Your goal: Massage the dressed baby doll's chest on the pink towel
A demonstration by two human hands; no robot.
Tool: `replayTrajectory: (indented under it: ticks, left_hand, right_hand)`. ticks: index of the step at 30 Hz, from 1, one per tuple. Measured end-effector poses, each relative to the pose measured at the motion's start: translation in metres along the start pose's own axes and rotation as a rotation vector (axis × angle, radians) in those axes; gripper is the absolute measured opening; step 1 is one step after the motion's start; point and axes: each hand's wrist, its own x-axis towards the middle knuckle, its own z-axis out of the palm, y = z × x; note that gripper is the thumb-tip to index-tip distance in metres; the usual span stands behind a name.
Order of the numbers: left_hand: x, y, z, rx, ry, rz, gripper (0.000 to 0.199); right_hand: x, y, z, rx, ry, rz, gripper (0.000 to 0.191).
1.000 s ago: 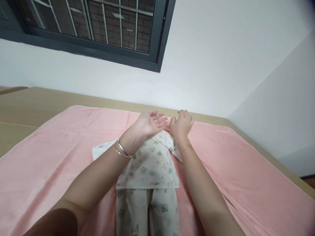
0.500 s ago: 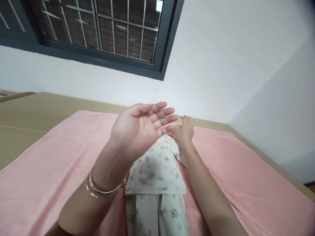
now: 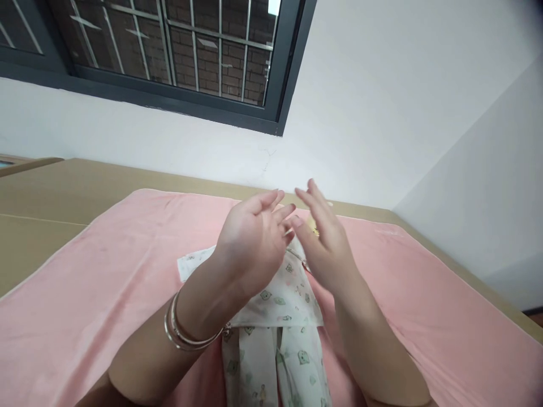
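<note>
My left hand [image 3: 254, 246] is raised, palm turned up and fingers loosely spread, with nothing in it. Two thin bangles [image 3: 173, 330] circle that wrist. Close beside it, my right hand [image 3: 326, 240] is held up empty, its fingers stretched out and the thumb apart. Below both hands lies a small white printed top [image 3: 280, 299], one sleeve reaching out to the left. Matching printed trousers [image 3: 257, 367] extend from under its hem towards me. A small yellow thing [image 3: 314, 224] peeks out behind my right hand, mostly hidden, so I cannot make out its kind.
A pink blanket [image 3: 127, 254] covers much of the tan surface [image 3: 38, 186] underneath. White wall [image 3: 360, 102] rises behind it, and a dark-framed window [image 3: 237, 116] with metal bars sits at the upper left.
My right hand has lifted from beside the top's upper end and come nearer to my left hand, fingers now upward. My left hand has shifted slightly right and down, uncovering the left sleeve.
</note>
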Motion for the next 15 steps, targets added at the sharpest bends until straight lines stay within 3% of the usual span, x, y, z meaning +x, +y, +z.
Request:
replayTrajectory:
  ticks: [3,6,11,15]
  left_hand:
    - [-0.005,0.003,0.002,-0.042,-0.128,-0.056,0.048]
    - [-0.005,0.011,0.001,0.008,-0.117,-0.068,0.053]
    - [0.013,0.024,-0.010,0.152,-0.140,-0.073,0.060]
    - [0.020,0.011,-0.013,0.372,-0.206,-0.101,0.064]
  right_hand:
    - [-0.018,-0.026,0.011,-0.008,-0.054,-0.134,0.058]
    - [-0.032,-0.039,0.017,-0.035,-0.056,-0.237,0.062]
    - [-0.055,-0.062,0.009,0.000,-0.236,-0.450,0.069]
    - [-0.054,-0.061,0.005,-0.017,-0.235,-0.458,0.065]
